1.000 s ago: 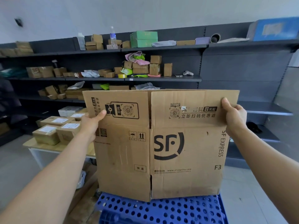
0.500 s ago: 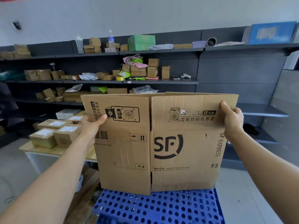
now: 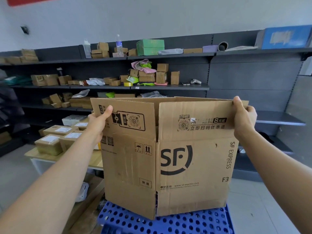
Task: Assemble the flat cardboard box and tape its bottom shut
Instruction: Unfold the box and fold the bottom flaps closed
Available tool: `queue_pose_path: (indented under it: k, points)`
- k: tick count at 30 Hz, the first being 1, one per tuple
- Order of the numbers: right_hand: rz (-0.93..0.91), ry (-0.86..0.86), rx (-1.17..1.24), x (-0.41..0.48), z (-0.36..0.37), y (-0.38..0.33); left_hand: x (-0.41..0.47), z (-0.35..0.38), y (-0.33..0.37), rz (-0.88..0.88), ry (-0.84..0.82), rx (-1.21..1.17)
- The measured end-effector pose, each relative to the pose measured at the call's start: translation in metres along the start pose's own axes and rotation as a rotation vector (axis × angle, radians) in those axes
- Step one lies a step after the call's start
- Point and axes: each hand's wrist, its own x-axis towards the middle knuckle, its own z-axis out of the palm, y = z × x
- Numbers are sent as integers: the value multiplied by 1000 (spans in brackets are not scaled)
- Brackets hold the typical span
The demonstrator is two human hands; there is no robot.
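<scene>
- Biggest risk, in our judgement: the SF Express cardboard box is only partly squared, standing at the centre of view with its lower edge on the blue perforated crate at 6 o'clock. If we push the corners unevenly, it could rack back flat or slide off the crate.
- Our left hand, at 9 o'clock of the box, is clamped on the top left flap, thumb on the printed face; our right hand, at 3 o'clock, pinches the top right flap edge. Both grips are high up, so the bottom flaps hang free and could fold the wrong way or crease at the front slit.
- The bottom is not yet closed or taped, and we see no tape dispenser near our hands; a yellow tape roll sits well apart on the dark shelving at 12 o'clock.
- Containers: the box shows nothing inside through its open top. The shelving holds small cartons, a green box and a bottle; their contents are hidden.
- Labelled parcels sit sealed on a table at 9 o'clock.
</scene>
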Motion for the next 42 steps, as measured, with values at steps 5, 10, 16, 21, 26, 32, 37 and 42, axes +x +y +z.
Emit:
queue_pose_path:
  k: [5, 10, 16, 21, 26, 32, 37, 42]
  points:
    - [22, 9, -12, -4, 1, -7, -14, -5, 2, 0, -2, 22]
    - [25, 18, -7, -5, -1, -8, -21, -10, -1, -16, 51, 54]
    - [-13, 9, -54, -7, -1, -14, -34, 7, 13, -42, 113, 29]
    - [-8, -36, -133, -7, 2, -21, -45, 20, 31, -92, 184, 104]
    - [29, -62, -212, -7, 1, -33, -46, 12, 39, -160, 106, 83]
    - [62, -102, -370, -7, -4, -48, -47, 10, 39, -110, 125, -20]
    - [127, -311, -489, -8, -4, -59, -51, 15, 45, -129, 39, 35]
    - [196, -575, -706, -9, -5, -80, -49, 16, 48, -138, 7, 48]
